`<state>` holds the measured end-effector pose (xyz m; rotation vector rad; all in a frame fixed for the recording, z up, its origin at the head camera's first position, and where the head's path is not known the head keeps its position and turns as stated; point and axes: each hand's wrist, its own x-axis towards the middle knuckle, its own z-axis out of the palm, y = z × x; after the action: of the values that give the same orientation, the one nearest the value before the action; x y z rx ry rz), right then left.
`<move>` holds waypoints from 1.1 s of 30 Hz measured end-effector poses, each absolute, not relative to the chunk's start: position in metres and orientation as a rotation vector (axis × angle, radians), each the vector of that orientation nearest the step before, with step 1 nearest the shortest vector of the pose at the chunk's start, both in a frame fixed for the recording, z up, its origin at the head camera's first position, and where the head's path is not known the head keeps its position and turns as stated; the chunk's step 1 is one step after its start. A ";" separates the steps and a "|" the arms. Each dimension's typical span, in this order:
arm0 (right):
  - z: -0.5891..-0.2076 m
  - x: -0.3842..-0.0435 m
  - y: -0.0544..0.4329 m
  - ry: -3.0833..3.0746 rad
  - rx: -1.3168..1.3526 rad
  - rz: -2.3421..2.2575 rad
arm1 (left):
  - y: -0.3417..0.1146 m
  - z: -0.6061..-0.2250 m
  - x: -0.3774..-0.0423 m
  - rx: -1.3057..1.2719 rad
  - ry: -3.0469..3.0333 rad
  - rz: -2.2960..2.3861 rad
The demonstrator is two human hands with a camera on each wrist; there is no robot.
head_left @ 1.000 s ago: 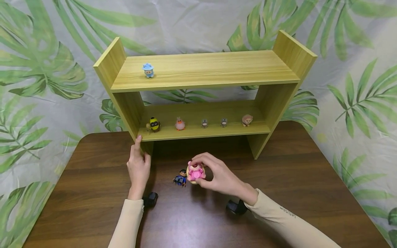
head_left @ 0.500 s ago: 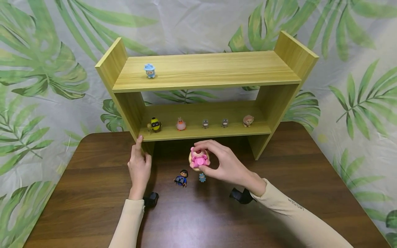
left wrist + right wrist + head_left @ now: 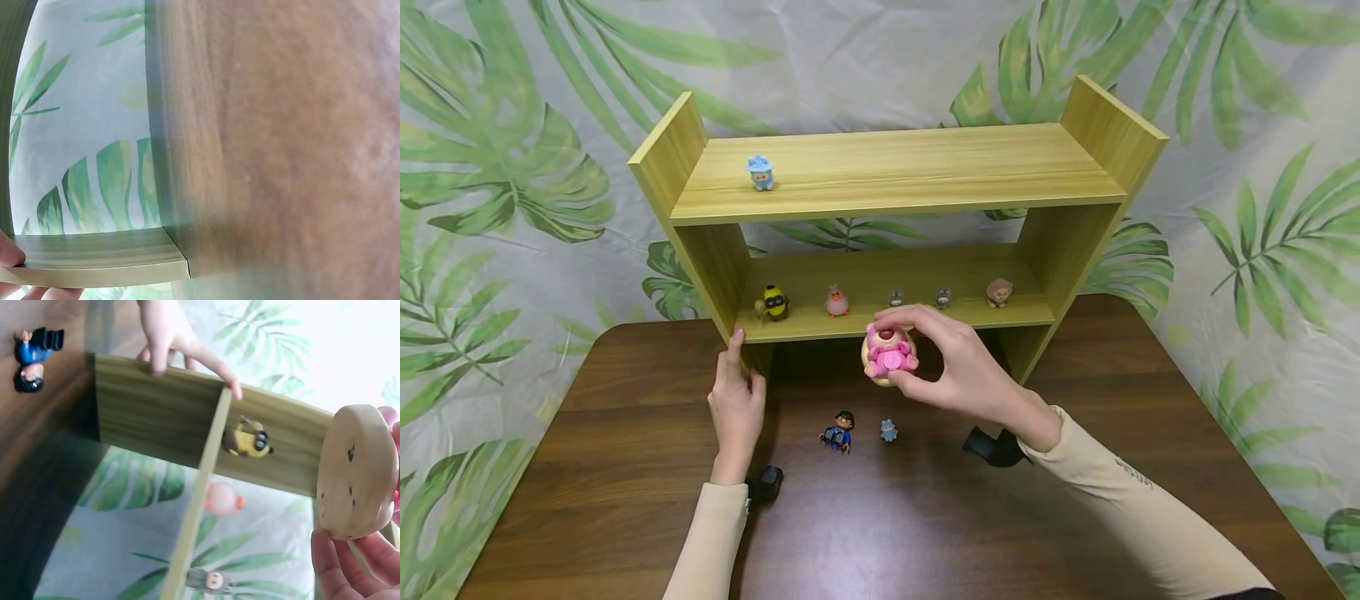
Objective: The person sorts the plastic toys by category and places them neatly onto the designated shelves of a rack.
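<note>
My right hand [image 3: 973,362] pinches a pink bear figurine [image 3: 891,360] in front of the middle shelf board's edge, above the table. Its round, beige, biscuit-like back [image 3: 353,475] faces the right wrist view. My left hand [image 3: 736,408] holds the left side panel [image 3: 150,394] of the wooden shelf [image 3: 895,171], with the index fingertip at the middle board's front corner. On the table below the bear lie a dark-haired toy figure in blue [image 3: 838,431] and a small blue figurine [image 3: 889,430].
Along the middle board stand a yellow figure with goggles [image 3: 773,302], a pink duck-like figure [image 3: 837,301], two small grey figures [image 3: 943,297] and a brownish round figure [image 3: 998,292]. A blue-hatted figurine [image 3: 761,173] stands on the top board.
My right hand has lifted the pink bear up from the table toward the middle board, uncovering the small blue figurine. My left hand stays on the panel.
</note>
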<state>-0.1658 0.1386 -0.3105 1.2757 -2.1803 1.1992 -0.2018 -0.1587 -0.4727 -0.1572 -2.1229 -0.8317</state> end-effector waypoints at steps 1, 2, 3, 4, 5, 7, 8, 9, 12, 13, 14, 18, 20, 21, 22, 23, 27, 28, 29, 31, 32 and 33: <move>-0.308 -0.166 0.139 -2.175 1.279 1.201 | -0.159 -0.473 -0.202 -0.157 -2.123 -0.831; -0.305 -0.167 0.139 -2.169 1.283 1.202 | -0.159 -0.473 -0.202 -0.157 -2.123 -0.831; -0.303 -0.167 0.139 -2.164 1.285 1.203 | -0.159 -0.473 -0.202 -0.157 -2.123 -0.831; -0.300 -0.167 0.139 -2.160 1.288 1.203 | -0.159 -0.472 -0.202 -0.157 -2.124 -0.831; -0.297 -0.167 0.139 -2.156 1.291 1.202 | -0.159 -0.472 -0.202 -0.156 -2.123 -0.830; -0.292 -0.168 0.139 -2.144 1.297 1.201 | -0.159 -0.472 -0.202 -0.156 -2.126 -0.831; -0.289 -0.168 0.139 -2.138 1.297 1.199 | -0.159 -0.472 -0.201 -0.156 -2.126 -0.831; -0.287 -0.168 0.139 -2.133 1.298 1.197 | -0.159 -0.471 -0.201 -0.155 -2.128 -0.831; -0.279 -0.169 0.139 -2.110 1.302 1.190 | -0.159 -0.471 -0.201 -0.154 -2.133 -0.833; -0.277 -0.170 0.139 -2.103 1.302 1.186 | -0.159 -0.471 -0.201 -0.153 -2.134 -0.834; -0.275 -0.171 0.138 -2.097 1.302 1.181 | -0.159 -0.470 -0.200 -0.152 -2.135 -0.834; -0.267 -0.174 0.138 -2.074 1.308 1.158 | -0.158 -0.471 -0.200 -0.151 -2.135 -0.835; -0.264 -0.176 0.138 -2.068 1.311 1.152 | -0.159 -0.471 -0.200 -0.152 -2.134 -0.836; -0.262 -0.177 0.138 -2.064 1.314 1.154 | -0.159 -0.471 -0.200 -0.152 -2.132 -0.836; -0.260 -0.177 0.138 -2.061 1.314 1.154 | -0.159 -0.471 -0.201 -0.153 -2.131 -0.836; -0.258 -0.179 0.137 -2.055 1.314 1.157 | -0.159 -0.471 -0.201 -0.153 -2.130 -0.836; -0.250 -0.182 0.136 -2.038 1.309 1.156 | -0.159 -0.472 -0.201 -0.151 -2.126 -0.835; -0.248 -0.183 0.136 -2.035 1.309 1.149 | -0.159 -0.472 -0.201 -0.150 -2.126 -0.836; -0.246 -0.184 0.136 -2.032 1.310 1.142 | -0.159 -0.472 -0.202 -0.148 -2.125 -0.836; -0.242 -0.185 0.136 -2.027 1.312 1.127 | -0.159 -0.472 -0.202 -0.146 -2.124 -0.835; -0.240 -0.186 0.135 -2.023 1.313 1.123 | -0.159 -0.472 -0.202 -0.146 -2.124 -0.835; -0.239 -0.187 0.135 -2.018 1.313 1.120 | -0.159 -0.472 -0.202 -0.146 -2.123 -0.835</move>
<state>-0.1867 0.1351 -0.2388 1.3130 -2.0181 1.1204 -0.2020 -0.1592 -0.4723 -0.1459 -2.1230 -0.8348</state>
